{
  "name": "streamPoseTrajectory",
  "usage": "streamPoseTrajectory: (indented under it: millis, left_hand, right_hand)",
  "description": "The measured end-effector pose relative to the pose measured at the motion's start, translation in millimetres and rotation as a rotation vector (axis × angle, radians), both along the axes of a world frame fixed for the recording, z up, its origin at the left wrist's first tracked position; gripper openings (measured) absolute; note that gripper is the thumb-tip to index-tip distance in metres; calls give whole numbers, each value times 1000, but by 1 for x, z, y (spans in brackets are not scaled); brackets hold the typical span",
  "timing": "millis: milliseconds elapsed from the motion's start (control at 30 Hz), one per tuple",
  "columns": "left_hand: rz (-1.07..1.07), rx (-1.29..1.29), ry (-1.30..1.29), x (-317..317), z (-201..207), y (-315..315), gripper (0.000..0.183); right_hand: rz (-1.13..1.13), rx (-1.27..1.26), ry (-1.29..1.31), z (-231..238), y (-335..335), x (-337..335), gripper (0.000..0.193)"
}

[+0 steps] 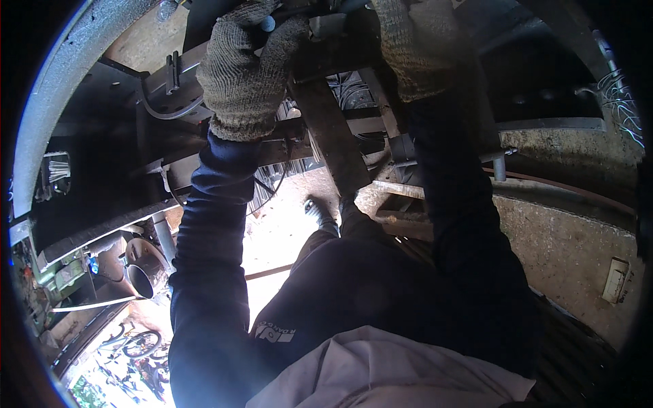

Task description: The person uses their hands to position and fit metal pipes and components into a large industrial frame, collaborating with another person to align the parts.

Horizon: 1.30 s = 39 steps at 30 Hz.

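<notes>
Crowded overhead: gloved left hand wrapped round a metal part, right hand (grip hidden) up beside it, rusty crossbar between, open ground below.

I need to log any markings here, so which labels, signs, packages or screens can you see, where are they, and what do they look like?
Printed patch: on the dark garment between the forearms, low centre; pale lettering on black.
Small plate: on the concrete wall, right side; pale, rectangular, too small to tell more.
No packages or screens visible.
</notes>
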<state>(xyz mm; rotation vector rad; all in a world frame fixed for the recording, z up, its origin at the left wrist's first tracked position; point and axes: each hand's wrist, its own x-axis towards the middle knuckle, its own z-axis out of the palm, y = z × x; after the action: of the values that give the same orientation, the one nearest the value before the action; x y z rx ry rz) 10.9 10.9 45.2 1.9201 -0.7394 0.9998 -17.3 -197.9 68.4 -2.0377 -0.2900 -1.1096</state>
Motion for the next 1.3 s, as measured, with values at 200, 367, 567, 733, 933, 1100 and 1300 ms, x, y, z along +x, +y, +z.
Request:
streamPoseTrajectory:
  millis: [200, 367, 567, 733, 933, 1100, 1300]
  left_hand:
    - [-65, -78, -37, 7, -5, -2, 29]
    - [7, -20, 40, -1, 0, -1, 29]
    - [-2, -9, 42, -1, -1, -2, 29]
    - [-59, -80, 141, 5, -14, 5, 36]
    - [-73, -91, 158, 9, -20, 7, 38]
    - [-134, -83, 143, 10, -17, 8, 36]
    - [-324, -109, 138, 10, -4, 1, 33]
  right_hand:
    - [-7, 65, -58, -1, 5, 2, 22]
    - [22, 70, -20, -3, 3, 3, 22]
    - [-67, -53, -117, -6, -3, 5, 20]
    - [-119, -25, -194, -11, 1, 10, 19]
    - [83, 127, 9, -6, 0, 7, 19]
    - [-106, -52, -189, -17, -8, 18, 20]
    - [-84, -34, -173, -18, -7, 16, 22]
